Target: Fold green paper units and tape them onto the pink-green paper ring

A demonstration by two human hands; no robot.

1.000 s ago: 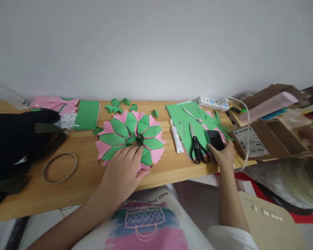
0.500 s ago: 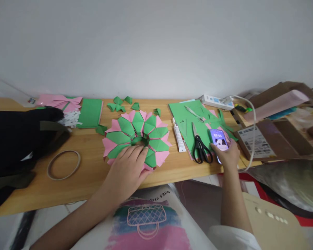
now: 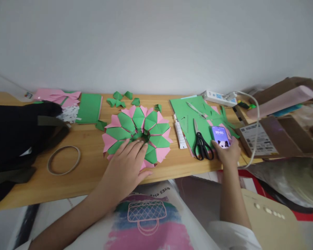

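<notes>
A folded-paper ring (image 3: 158,140) of green and pink pieces lies on the wooden table. My left hand (image 3: 126,161) rests on its near side, fingers stretched out flat and reaching the central hole, thumb apart at the front edge. To the right, my right hand (image 3: 229,151) grips the lower part of a smartphone (image 3: 219,134), whose lit screen reads 05:05. The phone's bottom end is hidden by the hand. Black-handled scissors (image 3: 202,147) lie just left of the phone, on green paper sheets (image 3: 191,104). Beside the sheets is a white glue tube (image 3: 179,133).
Small folded green pieces (image 3: 117,99) lie behind the ring. A tape ring (image 3: 64,160), a green paper stack (image 3: 88,108) and a black bag (image 3: 18,135) are at left. A power strip (image 3: 220,98), its white cable and a cardboard box (image 3: 279,137) stand at right.
My left thumb has come away from the ring's near edge. My right hand stays on the phone, now covering more of its lower end. The camera view has shifted slightly.
</notes>
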